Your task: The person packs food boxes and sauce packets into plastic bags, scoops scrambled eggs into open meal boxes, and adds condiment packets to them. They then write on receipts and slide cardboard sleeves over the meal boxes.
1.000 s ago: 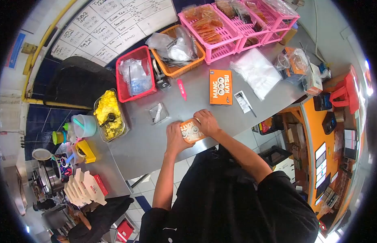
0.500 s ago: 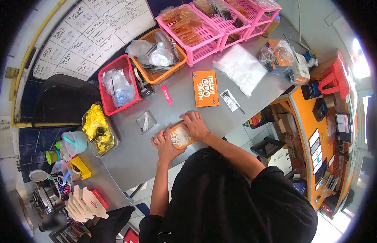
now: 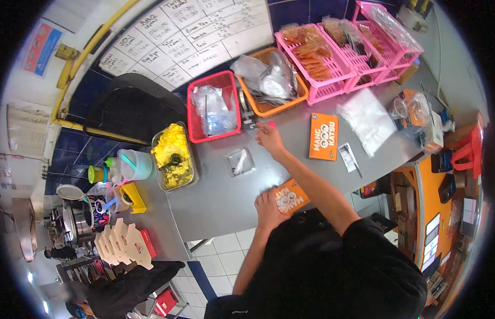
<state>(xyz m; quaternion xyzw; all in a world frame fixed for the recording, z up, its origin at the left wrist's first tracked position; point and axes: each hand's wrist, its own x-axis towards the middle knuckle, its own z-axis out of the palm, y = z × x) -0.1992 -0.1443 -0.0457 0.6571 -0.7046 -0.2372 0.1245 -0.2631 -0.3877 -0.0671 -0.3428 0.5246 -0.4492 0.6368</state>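
My left hand point(image 3: 269, 211) grips the left end of an orange food box point(image 3: 291, 198) printed "Mang Katsu", which lies at the table's front edge. Further up the table, my right hand point(image 3: 270, 140) has its fingers closed around a slim pink marker-like thing point(image 3: 272, 124). Only its pink end shows; the hand covers the rest. A small clear tray point(image 3: 249, 166) with white items inside sits between the hands. Another orange box point(image 3: 323, 136) lies to the right, beside a printed slip point(image 3: 347, 155) and a dark pen-like stick.
At the back stand a red basket point(image 3: 238, 119), an orange basket point(image 3: 266, 113) and pink crates point(image 3: 332, 87) with packets. Plastic bags point(image 3: 368, 121) lie at right. A metal tray of yellow food point(image 3: 173, 149) is at left. Another person point(image 3: 120, 290) is at lower left.
My right hand has left the food box and reached up the table onto the pink thing. My left hand stays on the box, which now lies turned. The view has shifted left.
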